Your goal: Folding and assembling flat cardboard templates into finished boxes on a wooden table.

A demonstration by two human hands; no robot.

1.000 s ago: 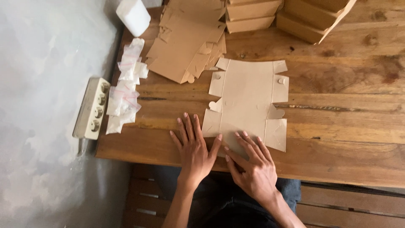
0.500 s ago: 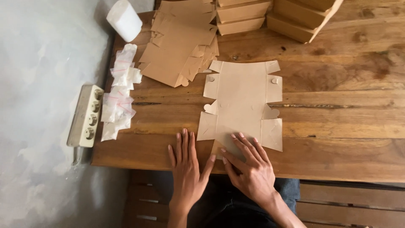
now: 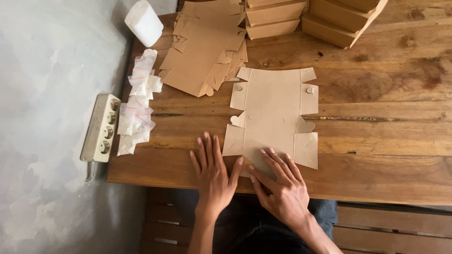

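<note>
Head view: flat cardboard cutout lies unfolded mid-surface, no walls raised; folding is all ahead. Left hand and right hand, fingers spread, holding nothing, press its 6 o'clock edge. Finished boxes at 12 o'clock are closed, contents hidden; more flats at 11.
</note>
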